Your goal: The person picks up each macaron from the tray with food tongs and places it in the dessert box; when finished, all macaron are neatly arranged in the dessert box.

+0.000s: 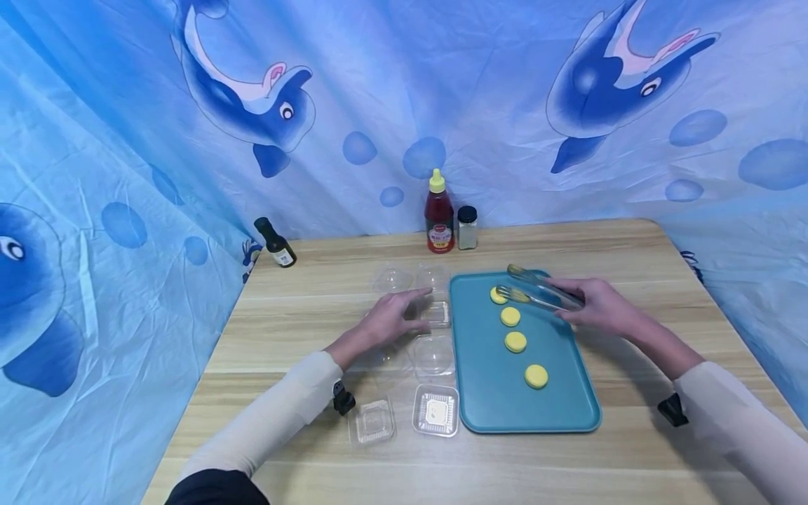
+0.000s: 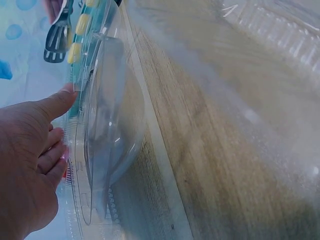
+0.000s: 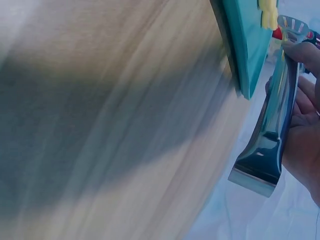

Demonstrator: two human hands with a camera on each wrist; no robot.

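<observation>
Over the blue-green tray [image 1: 555, 407], my right hand [image 1: 596, 305] grips metal food tongs [image 1: 543, 300], their two slotted ends apart. The nearer end overlaps the farthest yellow macaron [image 1: 495, 297]. Several macarons lie in a loose row on the tray, the nearest one [image 1: 536, 376] toward the front edge. My left hand [image 1: 394, 317], thumb and fingers spread, reaches over the clear plastic containers [image 1: 432, 354] along the tray's left side. In the left wrist view its thumb [image 2: 60, 104] sits right at a container's edge. The right wrist view shows the tongs' bent end [image 3: 262, 165] beside the palm.
Two clear plastic boxes stand at the front, one [image 1: 435, 411] beside the tray and another [image 1: 371, 421] farther left. At the back are a red sauce bottle [image 1: 440, 217], a black-capped jar [image 1: 467, 228] and a small dark bottle [image 1: 275, 243]. A dolphin-print curtain [image 1: 391, 105] hangs behind.
</observation>
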